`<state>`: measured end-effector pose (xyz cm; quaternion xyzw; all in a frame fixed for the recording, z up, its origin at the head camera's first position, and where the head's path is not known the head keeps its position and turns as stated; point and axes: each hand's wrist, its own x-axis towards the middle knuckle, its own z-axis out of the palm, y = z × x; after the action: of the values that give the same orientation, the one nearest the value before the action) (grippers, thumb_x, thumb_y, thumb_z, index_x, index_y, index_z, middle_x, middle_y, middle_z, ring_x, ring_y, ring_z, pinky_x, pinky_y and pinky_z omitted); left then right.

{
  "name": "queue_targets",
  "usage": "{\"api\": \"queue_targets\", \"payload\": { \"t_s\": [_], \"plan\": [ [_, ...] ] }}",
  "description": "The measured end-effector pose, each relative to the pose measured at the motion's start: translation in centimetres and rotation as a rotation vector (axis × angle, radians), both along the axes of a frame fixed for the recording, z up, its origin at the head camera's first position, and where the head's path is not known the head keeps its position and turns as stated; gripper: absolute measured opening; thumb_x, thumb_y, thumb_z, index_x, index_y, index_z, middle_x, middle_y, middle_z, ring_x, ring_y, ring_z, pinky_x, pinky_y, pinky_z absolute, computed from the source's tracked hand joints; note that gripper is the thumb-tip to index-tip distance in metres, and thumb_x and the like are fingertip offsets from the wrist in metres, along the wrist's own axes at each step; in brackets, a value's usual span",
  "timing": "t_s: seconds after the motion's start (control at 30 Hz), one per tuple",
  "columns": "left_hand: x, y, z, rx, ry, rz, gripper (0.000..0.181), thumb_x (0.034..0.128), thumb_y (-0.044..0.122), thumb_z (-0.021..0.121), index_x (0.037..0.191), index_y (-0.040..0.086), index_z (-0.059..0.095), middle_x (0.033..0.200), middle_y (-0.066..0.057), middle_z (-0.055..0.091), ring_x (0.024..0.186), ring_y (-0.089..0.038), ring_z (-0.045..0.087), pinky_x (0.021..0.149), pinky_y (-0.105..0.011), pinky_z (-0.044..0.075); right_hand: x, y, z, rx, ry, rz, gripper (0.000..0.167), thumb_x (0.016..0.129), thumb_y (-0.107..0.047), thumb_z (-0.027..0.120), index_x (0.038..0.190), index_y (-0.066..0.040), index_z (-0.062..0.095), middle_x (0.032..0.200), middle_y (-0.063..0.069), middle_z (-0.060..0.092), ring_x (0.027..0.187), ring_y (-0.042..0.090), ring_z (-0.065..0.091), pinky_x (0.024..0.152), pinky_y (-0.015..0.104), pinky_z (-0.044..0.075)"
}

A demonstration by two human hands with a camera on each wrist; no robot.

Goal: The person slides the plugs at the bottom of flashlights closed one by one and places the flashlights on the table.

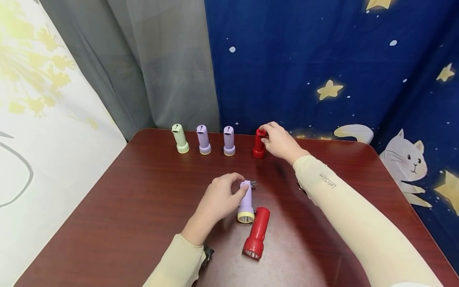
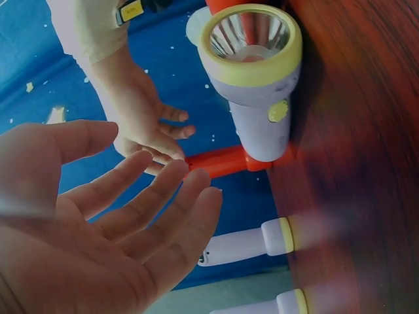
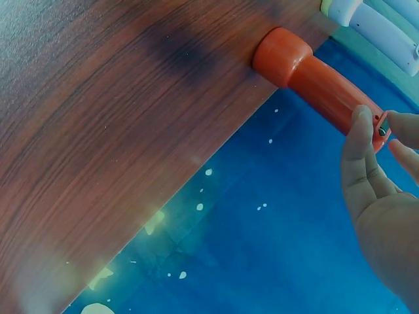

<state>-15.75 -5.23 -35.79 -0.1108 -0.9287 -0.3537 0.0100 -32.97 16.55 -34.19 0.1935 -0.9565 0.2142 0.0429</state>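
1. Upright red flashlight (image 1: pixel 257 146) stands head down on the far part of the surface (image 1: pixel 143 207), its tail end directly under the fingertips of the right hand (image 1: pixel 281 142).
2. That hand has its thumb and fingers curled lightly around the tail, with only a narrow gap between them; how firmly they press, I cannot tell.
3. To the left of the right hand, the same row runs on, each standing on its head: the inner purple flashlight (image 1: pixel 229 142), then the outer purple flashlight (image 1: pixel 203 140), then the pale green flashlight (image 1: pixel 181 139) farthest off.
4. The left hand (image 1: pixel 218 199) is loosely spread, its fingers gently bent and holding nothing.
5. Just to the right of the left hand, the lying purple flashlight (image 1: pixel 246 202) points its yellow-rimmed lens toward the person.
6. Nearer the person, to the right of the left hand, lies the red flashlight on its side (image 1: pixel 259 231), lens also facing the person, its tail close by the purple head.
7. Behind the right hand hangs a blue curtain (image 1: pixel 269 71) with stars.
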Motion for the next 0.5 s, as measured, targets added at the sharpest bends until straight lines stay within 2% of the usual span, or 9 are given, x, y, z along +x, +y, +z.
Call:
{"api": "queue_targets", "payload": {
  "t_s": [0.17, 0.3, 0.37, 0.5],
  "plan": [
    [-0.6, 0.2, -0.2, -0.008, -0.025, 0.01, 0.03, 0.1011, 0.03, 0.069, 0.126, 0.014, 0.074, 0.116, -0.008, 0.076, 0.097, -0.023, 0.064, 0.085, -0.041, 0.059, 0.3, 0.2, 0.5, 0.0, -0.006, -0.02, 0.046, 0.105, -0.017, 0.063, 0.149, -0.008, 0.055, 0.155, 0.019, 0.049, 0.137, 0.04, 0.058, 0.12, 0.058, 0.046],
    [-1.1, 0.3, -0.4, 0.001, -0.04, 0.013, 0.029, 0.1011, 0.029, 0.07, 0.125, 0.014, 0.073, 0.114, -0.008, 0.075, 0.097, -0.022, 0.065, 0.086, -0.041, 0.06, 1.1, 0.0, 0.9, -0.023, 0.006, -0.024, 0.045, 0.104, -0.017, 0.063, 0.148, -0.01, 0.056, 0.154, 0.016, 0.048, 0.132, 0.039, 0.061, 0.117, 0.058, 0.049],
    [-1.3, 0.3, -0.5, 0.01, -0.048, 0.014, 0.029, 0.1007, 0.027, 0.07, 0.125, 0.012, 0.073, 0.114, -0.008, 0.075, 0.098, -0.023, 0.067, 0.088, -0.041, 0.062, 1.7, -0.2, 1.1, -0.042, 0.031, -0.021, 0.04, 0.104, -0.018, 0.063, 0.143, -0.011, 0.059, 0.148, 0.014, 0.051, 0.126, 0.037, 0.064, 0.113, 0.056, 0.052],
    [-1.9, 0.4, -1.0, 0.001, -0.065, 0.023, 0.029, 0.1, 0.024, 0.072, 0.124, 0.009, 0.073, 0.116, -0.011, 0.076, 0.101, -0.025, 0.07, 0.092, -0.043, 0.063, 2.9, -0.6, 1.0, -0.076, 0.087, -0.006, 0.026, 0.101, -0.017, 0.064, 0.127, -0.012, 0.064, 0.126, 0.011, 0.059, 0.108, 0.032, 0.064, 0.099, 0.05, 0.057]
  ]
}}
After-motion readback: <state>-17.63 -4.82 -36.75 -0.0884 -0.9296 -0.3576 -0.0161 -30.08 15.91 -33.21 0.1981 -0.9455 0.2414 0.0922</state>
